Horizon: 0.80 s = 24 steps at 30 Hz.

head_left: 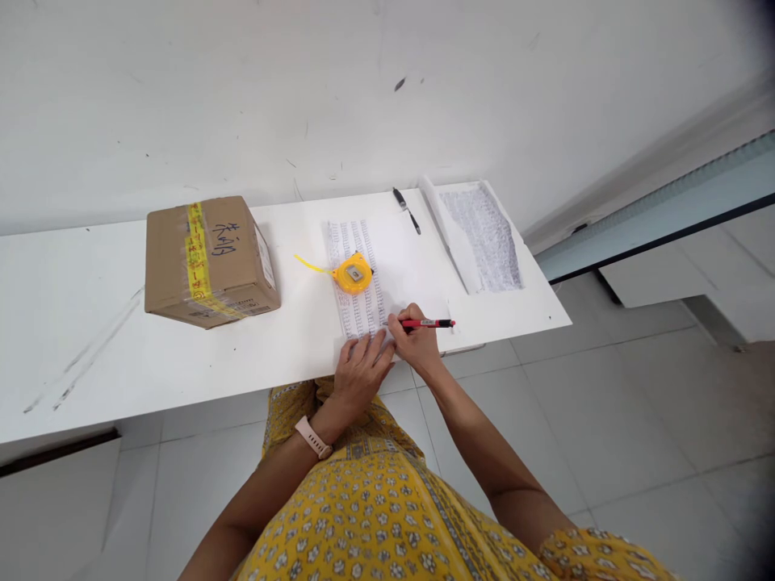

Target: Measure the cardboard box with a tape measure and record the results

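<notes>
My right hand (416, 337) grips a red pen (429, 323), its tip touching a sheet of paper (417, 270) covered with columns of handwriting on its left part. Beside it, my left hand (362, 369) lies flat with fingers stretched over the sheet's lower edge. A yellow tape measure (353, 273) rests on the written columns, with a short length of its yellow blade sticking out to the left. Both hands are just below the tape measure, near the table's front edge.
A taped cardboard box (209, 260) stands on the white table (291, 339) to the left. At the back lies a black pen (407, 211). Another densely written paper (481, 234) sits at the right, its left edge raised. A wall borders the table's far side.
</notes>
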{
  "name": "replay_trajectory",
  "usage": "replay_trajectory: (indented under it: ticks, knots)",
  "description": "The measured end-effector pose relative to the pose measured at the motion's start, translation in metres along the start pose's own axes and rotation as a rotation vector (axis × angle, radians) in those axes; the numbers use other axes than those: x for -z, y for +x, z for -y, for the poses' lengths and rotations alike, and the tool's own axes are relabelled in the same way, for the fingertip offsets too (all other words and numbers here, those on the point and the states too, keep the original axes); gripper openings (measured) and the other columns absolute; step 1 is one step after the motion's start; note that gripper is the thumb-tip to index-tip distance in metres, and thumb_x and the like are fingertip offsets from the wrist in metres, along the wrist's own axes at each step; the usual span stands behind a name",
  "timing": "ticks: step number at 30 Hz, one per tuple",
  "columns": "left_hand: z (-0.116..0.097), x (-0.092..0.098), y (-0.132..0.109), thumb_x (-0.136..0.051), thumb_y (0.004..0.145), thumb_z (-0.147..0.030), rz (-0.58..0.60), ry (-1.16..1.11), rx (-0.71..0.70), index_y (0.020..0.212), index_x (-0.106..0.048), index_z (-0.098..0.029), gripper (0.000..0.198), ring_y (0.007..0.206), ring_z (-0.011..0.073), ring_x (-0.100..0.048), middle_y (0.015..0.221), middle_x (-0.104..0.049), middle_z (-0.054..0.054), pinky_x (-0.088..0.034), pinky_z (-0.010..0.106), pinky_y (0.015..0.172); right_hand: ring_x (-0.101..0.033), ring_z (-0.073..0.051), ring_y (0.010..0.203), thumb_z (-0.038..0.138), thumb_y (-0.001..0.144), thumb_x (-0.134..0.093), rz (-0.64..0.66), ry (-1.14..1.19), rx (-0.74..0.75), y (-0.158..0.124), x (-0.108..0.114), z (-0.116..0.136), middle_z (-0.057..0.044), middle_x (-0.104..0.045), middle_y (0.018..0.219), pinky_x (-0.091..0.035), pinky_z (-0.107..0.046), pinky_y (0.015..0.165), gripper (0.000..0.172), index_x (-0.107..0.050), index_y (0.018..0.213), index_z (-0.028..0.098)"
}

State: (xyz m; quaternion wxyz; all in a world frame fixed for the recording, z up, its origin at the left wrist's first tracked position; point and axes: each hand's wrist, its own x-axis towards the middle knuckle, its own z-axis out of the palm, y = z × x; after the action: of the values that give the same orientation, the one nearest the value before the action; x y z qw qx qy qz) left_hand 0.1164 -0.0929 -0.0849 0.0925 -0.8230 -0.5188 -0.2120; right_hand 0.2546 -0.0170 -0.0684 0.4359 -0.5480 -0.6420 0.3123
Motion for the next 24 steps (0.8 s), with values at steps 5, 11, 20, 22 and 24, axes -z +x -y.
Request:
replay_trajectory:
  ticks: [5, 11, 20, 22, 24]
  knots:
    - [0.0002, -0.0005, -0.0001, -0.054, 0.097, -0.033, 0.043, -0.019, 0.009, 0.128, -0.063, -0.025, 0.033, 0.118, 0.0253, -0.061, 0.138, -0.061, 0.007, -0.044, 0.044, 0.099, -0.039, -0.012, 0.052, 0.033, 0.085, -0.056, 0.007, -0.001, 0.0, 0.0004, 0.0, 0.0011, 0.006, -0.041, 0.058, -0.035, -0.027, 0.052, 0.026, -0.04, 0.066, 0.024]
    - [0.0006, -0.0009, -0.0004, -0.055, 0.097, -0.033, 0.03, -0.016, 0.013, 0.127, -0.063, -0.025, 0.032, 0.117, 0.0251, -0.061, 0.138, -0.061, 0.006, -0.045, 0.044, 0.098, -0.04, -0.012, 0.053, 0.033, 0.085, -0.056, 0.013, 0.005, -0.001, 0.0004, -0.0003, 0.0018, 0.006, -0.041, 0.059, -0.035, -0.027, 0.052, 0.026, -0.04, 0.067, 0.024]
    - [0.0005, -0.0012, -0.0014, -0.058, 0.095, -0.032, 0.056, -0.036, 0.016, 0.13, -0.061, -0.026, 0.035, 0.118, 0.0261, -0.06, 0.14, -0.06, 0.008, -0.044, 0.044, 0.099, -0.039, -0.012, 0.053, 0.032, 0.085, -0.056, 0.005, 0.017, -0.023, -0.0007, -0.0005, 0.0004, 0.006, -0.041, 0.059, -0.035, -0.027, 0.052, 0.025, -0.04, 0.068, 0.024]
    - [0.0003, -0.0014, -0.0017, -0.058, 0.095, -0.033, 0.055, -0.036, 0.019, 0.13, -0.061, -0.026, 0.035, 0.119, 0.0261, -0.06, 0.14, -0.06, 0.008, -0.043, 0.044, 0.1, -0.039, -0.012, 0.052, 0.032, 0.085, -0.056, 0.005, 0.018, -0.022, -0.0008, -0.0005, 0.0005, 0.007, -0.04, 0.058, -0.034, -0.027, 0.052, 0.024, -0.04, 0.069, 0.024]
    - [0.0, -0.0009, -0.0012, -0.057, 0.095, -0.033, 0.049, -0.033, 0.019, 0.129, -0.062, -0.026, 0.034, 0.118, 0.0257, -0.06, 0.14, -0.06, 0.007, -0.044, 0.044, 0.099, -0.039, -0.012, 0.053, 0.032, 0.085, -0.056, -0.004, 0.016, -0.021, -0.0007, -0.0003, 0.0004, 0.006, -0.041, 0.059, -0.034, -0.027, 0.052, 0.024, -0.04, 0.069, 0.024]
